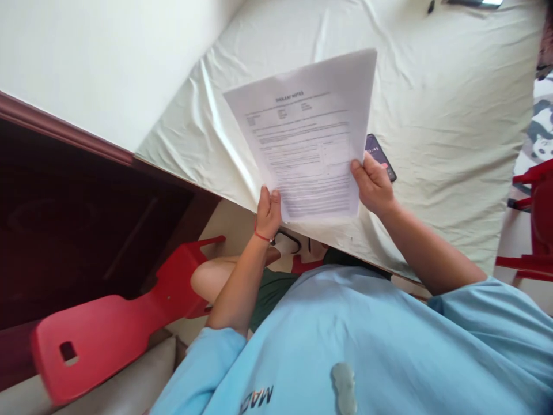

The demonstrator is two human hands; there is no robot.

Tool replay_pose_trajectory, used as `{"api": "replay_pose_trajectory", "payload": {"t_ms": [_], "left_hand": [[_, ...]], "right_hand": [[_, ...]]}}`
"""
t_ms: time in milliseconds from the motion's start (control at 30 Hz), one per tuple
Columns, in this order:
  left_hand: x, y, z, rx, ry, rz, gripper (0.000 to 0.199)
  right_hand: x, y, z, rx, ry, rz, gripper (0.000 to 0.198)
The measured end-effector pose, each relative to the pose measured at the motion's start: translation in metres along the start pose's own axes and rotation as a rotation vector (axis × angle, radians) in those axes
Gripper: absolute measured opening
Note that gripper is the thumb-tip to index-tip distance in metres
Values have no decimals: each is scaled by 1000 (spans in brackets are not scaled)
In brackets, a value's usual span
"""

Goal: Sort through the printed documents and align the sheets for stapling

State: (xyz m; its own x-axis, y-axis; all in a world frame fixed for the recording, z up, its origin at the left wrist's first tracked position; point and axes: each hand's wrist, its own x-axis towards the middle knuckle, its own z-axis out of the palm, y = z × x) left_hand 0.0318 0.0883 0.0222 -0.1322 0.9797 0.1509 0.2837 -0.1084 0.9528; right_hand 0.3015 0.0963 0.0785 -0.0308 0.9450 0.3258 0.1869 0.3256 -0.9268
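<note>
A stack of printed white paper sheets (309, 138) is held up at a tilt over the near edge of the covered table. My left hand (268, 212) pinches the stack at its lower left edge, thumb in front, with a red string around the wrist. At the lower right edge, my right hand (374, 183) grips the same sheets between thumb and fingers. Just behind that hand lies a dark phone (381, 157) with its screen lit, partly covered by the paper. Small print fills the front page under a bold heading.
A pale wrinkled cloth (449, 144) covers the table. Another dark device (475, 3) lies at its far edge. One red plastic chair (99, 334) stands at the lower left, and another red chair (540, 219) is at the right. A white wall (95, 63) borders the table at left.
</note>
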Motion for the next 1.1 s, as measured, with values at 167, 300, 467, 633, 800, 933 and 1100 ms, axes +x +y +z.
{"api": "replay_pose_trajectory", "payload": {"t_ms": [167, 300, 467, 633, 800, 933, 1100], "left_hand": [[-16, -2, 8, 89, 168, -142, 86], [-24, 7, 12, -79, 136, -124, 58], [-51, 19, 13, -191, 51, -225, 46], [-89, 23, 9, -473, -16, -558, 48], [-93, 27, -8, -436, -116, -595, 47], [-65, 36, -13, -369, -101, -498, 44], [-26, 34, -1, -421, -34, -464, 39]], "right_hand": [[1, 1, 6, 83, 28, 79, 51], [-9, 6, 7, 235, 18, 285, 50], [-40, 4, 4, 273, 54, 592, 40], [-67, 1, -1, 234, -30, 827, 31], [-77, 3, 1, 176, -56, 840, 28], [-82, 4, 0, 169, -100, 753, 31], [-89, 1, -2, 61, -138, 639, 38]]}}
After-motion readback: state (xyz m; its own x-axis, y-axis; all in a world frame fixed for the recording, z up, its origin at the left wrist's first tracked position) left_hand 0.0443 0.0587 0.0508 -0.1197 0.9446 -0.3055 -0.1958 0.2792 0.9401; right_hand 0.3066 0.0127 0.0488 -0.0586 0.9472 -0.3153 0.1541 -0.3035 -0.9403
